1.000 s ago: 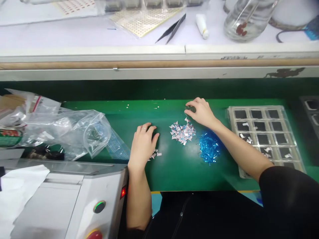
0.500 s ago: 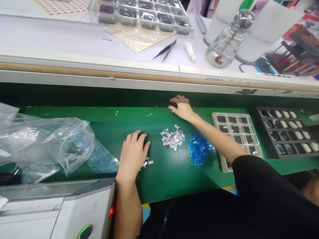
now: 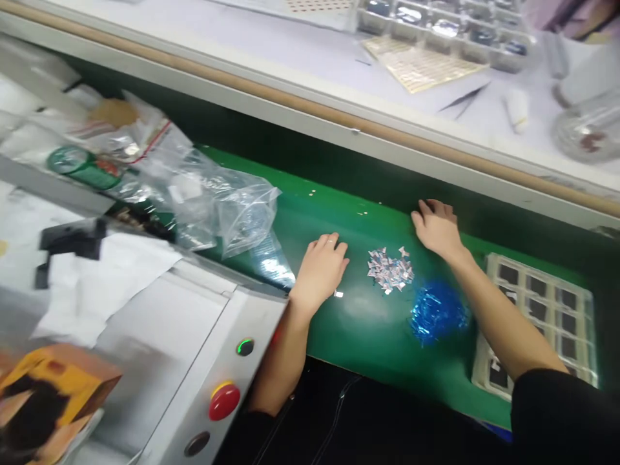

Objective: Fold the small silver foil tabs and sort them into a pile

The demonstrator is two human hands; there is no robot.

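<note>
Since there's motion blur on my end, fine detail at the fingertips is poor. Left hand (image 3: 322, 268) is palm down over the green worktop (image 3: 358, 329), fingers slightly spread and bent, thumb off to the side. Nothing seen gripped there; one loose pale tab (image 3: 338, 294) lies just beside it, on the right. Right hand (image 3: 438, 226) is at the far side of the worktop, fingers curled, thumb a little apart. Can't tell if it pinches anything.

Main pile of small printed tabs (image 3: 390, 270) sits between the hands, mid-worktop. Blue strips (image 3: 436, 313) are heaped just right of it and nearer. Compartment tray (image 3: 483, 368) is at the right, the right forearm crossing over it. Clear bags (image 3: 247, 219) on the left, machine housing (image 3: 227, 342) near left.

Handling, my read: tabs look very light, thin, probably bendy; easy to scatter with a sleeve, likely to come up two at once. I'd take one by its edge from the pile's rim, thumb and forefinger, light pressure. Strips look slick and tangled; I'd pull from a free end.
</note>
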